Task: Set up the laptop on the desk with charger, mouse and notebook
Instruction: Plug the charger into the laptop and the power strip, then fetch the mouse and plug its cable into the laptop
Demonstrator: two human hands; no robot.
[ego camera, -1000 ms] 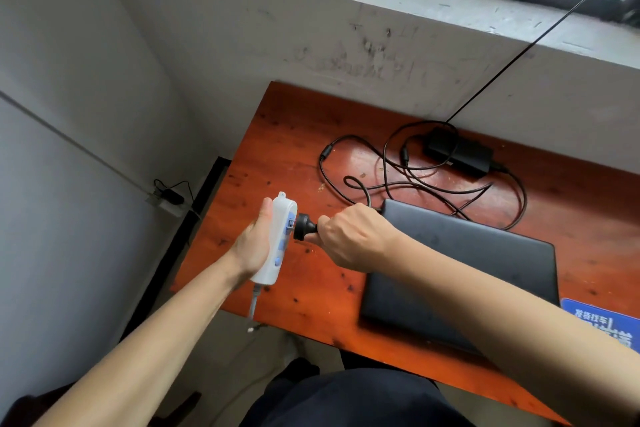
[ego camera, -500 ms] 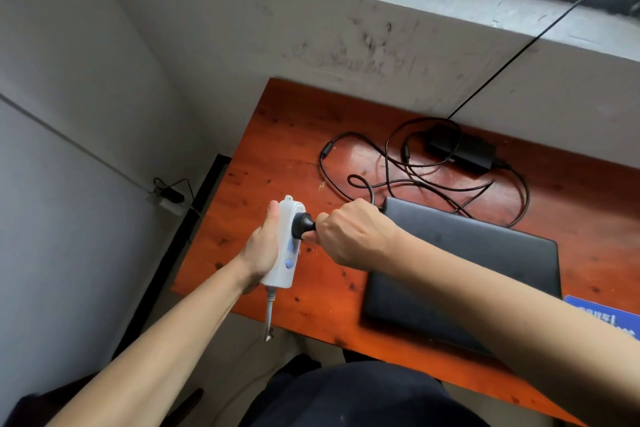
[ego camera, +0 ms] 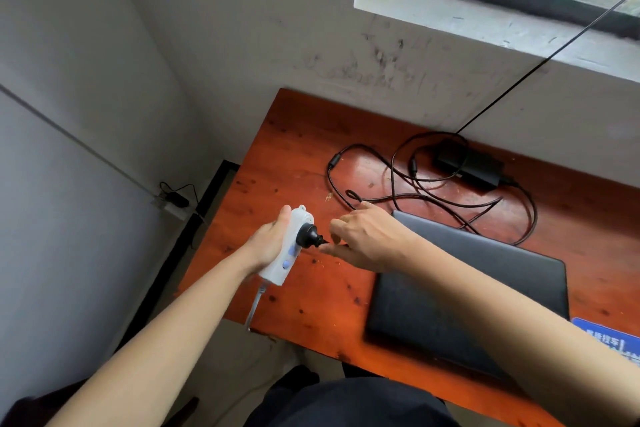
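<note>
My left hand (ego camera: 268, 241) grips a white power strip (ego camera: 287, 253) upright over the desk's left part. A black charger plug (ego camera: 308, 236) sits pushed into the strip's face. My right hand (ego camera: 367, 239) hovers just right of the plug with fingers loosened, holding nothing. The closed dark laptop (ego camera: 467, 291) lies flat on the red-brown desk (ego camera: 294, 156). Behind it the black charger brick (ego camera: 469, 168) lies among loops of its black cable (ego camera: 391, 184).
A blue-covered notebook (ego camera: 609, 340) shows at the desk's right edge. A wall socket with a small black adapter (ego camera: 173, 199) is on the left wall near the floor. A thin black wire (ego camera: 540, 62) runs from the window sill down behind the desk.
My right hand pushed the plug into the strip, then let go of it and opened, drawing slightly right. The left hand keeps holding the strip.
</note>
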